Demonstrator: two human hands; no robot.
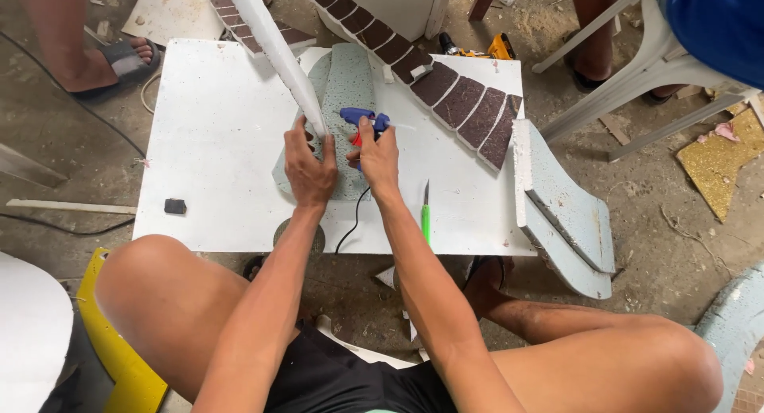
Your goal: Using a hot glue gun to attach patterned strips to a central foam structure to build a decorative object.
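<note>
Bare white board (215, 142) open to the left, only a small black block (175, 206) there; green-handled knife (426, 214) near the front edge. Long white foam strip (274, 47) cut off at the top. Left hand (309, 170) clenched on strip's lower end over speckled grey-green foam piece (346, 83). Right hand (380, 154) grasping blue glue gun (362, 118), nozzle hidden

An informal craft workshop on a bare, dusty concrete floor (684, 222), indicated by a low white work board (215, 142) serving as a bench, cut foam shapes (569, 214), a blue glue gun (362, 118), a green utility knife (426, 214) and a yellow power drill (485, 48) (scraps and offcuts lie scattered around).
</note>
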